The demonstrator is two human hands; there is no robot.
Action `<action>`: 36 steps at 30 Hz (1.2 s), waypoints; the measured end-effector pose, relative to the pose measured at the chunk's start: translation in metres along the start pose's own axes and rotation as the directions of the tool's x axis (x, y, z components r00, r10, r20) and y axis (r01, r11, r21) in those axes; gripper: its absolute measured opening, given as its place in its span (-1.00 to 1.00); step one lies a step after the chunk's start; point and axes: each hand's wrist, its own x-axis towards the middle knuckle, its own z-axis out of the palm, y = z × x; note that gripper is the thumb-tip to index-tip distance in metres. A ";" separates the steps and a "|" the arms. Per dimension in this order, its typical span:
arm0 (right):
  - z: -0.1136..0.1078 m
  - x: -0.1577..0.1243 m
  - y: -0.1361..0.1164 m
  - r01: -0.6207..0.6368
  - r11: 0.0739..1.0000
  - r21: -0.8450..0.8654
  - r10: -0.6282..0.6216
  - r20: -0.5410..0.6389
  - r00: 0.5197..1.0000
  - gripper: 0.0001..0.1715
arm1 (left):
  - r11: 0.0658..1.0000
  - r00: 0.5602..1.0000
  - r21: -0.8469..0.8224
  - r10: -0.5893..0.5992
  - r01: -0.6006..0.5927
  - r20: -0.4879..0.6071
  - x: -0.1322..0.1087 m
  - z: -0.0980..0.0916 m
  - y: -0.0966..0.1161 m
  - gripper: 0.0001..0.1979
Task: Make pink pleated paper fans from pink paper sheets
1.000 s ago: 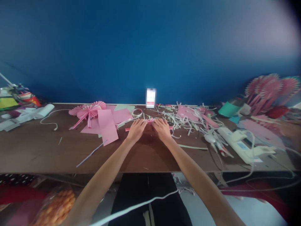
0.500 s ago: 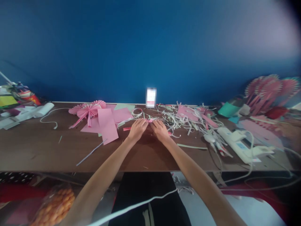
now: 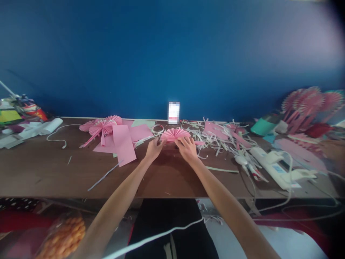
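Observation:
A pleated pink paper fan (image 3: 175, 133) is spread in a half circle above the middle of the table. My left hand (image 3: 155, 148) grips its left edge between thumb and fingers. On the other side, my right hand (image 3: 186, 146) holds the fan's lower right part, its fingers bent over the pleats. A pink strip (image 3: 198, 143) sticks out just right of that hand. Left of my hands lie flat pink paper sheets (image 3: 124, 145) and finished-looking pink paper fans (image 3: 104, 126).
A lit phone (image 3: 174, 113) leans against the blue wall. Tangled paper strips (image 3: 215, 135) lie right of my hands, with a glue gun (image 3: 244, 162) and a white power strip (image 3: 272, 169) beyond. More pink fans (image 3: 309, 100) stand far right. A white cable (image 3: 156, 235) crosses my lap.
The pink paper, earlier mostly hidden in my closely joined hands, is now fanned out. My hands have moved apart, the left to the left, the right slightly right.

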 end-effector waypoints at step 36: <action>-0.004 0.002 0.001 -0.490 0.861 0.136 0.497 -0.014 0.868 -0.44 | 0.884 0.999 -0.468 0.043 -0.025 0.027 0.000 -0.004 0.026 -0.52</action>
